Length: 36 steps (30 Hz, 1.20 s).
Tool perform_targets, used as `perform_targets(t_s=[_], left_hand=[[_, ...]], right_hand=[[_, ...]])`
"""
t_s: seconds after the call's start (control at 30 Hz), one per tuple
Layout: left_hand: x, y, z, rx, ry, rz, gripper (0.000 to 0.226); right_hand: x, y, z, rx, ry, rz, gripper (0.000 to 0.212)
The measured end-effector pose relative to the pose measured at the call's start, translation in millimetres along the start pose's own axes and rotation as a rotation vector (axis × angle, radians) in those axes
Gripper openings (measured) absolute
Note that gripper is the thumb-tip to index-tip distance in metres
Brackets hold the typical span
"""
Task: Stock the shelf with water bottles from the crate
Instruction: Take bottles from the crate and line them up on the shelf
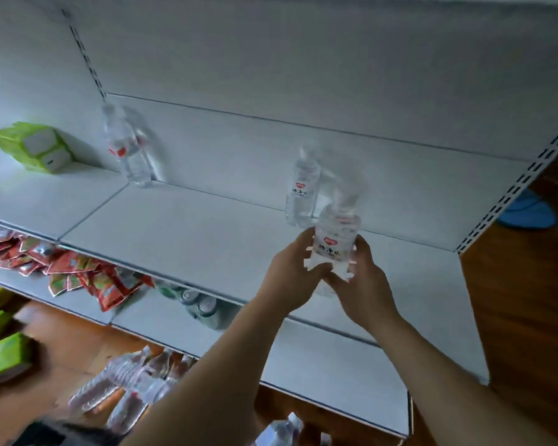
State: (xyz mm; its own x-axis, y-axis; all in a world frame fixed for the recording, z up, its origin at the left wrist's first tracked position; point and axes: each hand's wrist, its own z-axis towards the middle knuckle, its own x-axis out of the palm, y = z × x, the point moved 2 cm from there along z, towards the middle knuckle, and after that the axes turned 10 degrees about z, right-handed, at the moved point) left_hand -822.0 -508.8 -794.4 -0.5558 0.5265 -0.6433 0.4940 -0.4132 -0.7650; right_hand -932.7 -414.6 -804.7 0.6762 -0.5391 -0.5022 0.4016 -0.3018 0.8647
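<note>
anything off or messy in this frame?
Mostly tidy. Red snack packets lie in a loose heap on the lower shelf, not faced up. Both hands, left hand and right hand, hold a water bottle over the upper shelf; no spills visible.

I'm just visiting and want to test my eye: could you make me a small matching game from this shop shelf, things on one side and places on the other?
Things:
1. clear plastic water bottle with red logo
2. lime-green tissue packs
3. red snack sachets
4. blue object

Places:
A. lower shelf, left
B. in both hands
C. top shelf, far left
D. wooden floor, right of shelving

Pairs: 1-B, 2-C, 3-A, 4-D
</note>
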Motion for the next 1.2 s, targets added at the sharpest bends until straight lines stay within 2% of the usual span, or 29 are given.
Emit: perform_targets(t_s=[0.23, 0.5, 0.6, 0.8, 1.0, 1.2], left_hand=[[42, 58, 49, 0.126, -0.156, 0.106, 0.051], [55, 90, 97, 0.035, -0.239, 0.277, 0.069], [56, 86, 115, 0.025, -0.239, 0.363, 0.073], [57, 90, 131, 0.018, -0.281, 0.381, 0.072], [58, 91, 131, 0.027, -0.282, 0.418, 0.071], [57, 90, 128, 0.04, -0.3, 0.429, 0.071]], right_hand=[[29, -54, 55, -0.157, -0.104, -0.011, 0.078], [42, -74, 118, -0.314, -0.253, -0.027, 0.072], [44, -78, 138, -0.317, -0.27, -0.031, 0.073], [50, -80, 173, -0.29, -0.302, -0.055, 0.077], [57, -86, 177, -0.299, -0.361, -0.101, 0.068], [57, -90, 160, -0.249, -0.324, -0.162, 0.066]])
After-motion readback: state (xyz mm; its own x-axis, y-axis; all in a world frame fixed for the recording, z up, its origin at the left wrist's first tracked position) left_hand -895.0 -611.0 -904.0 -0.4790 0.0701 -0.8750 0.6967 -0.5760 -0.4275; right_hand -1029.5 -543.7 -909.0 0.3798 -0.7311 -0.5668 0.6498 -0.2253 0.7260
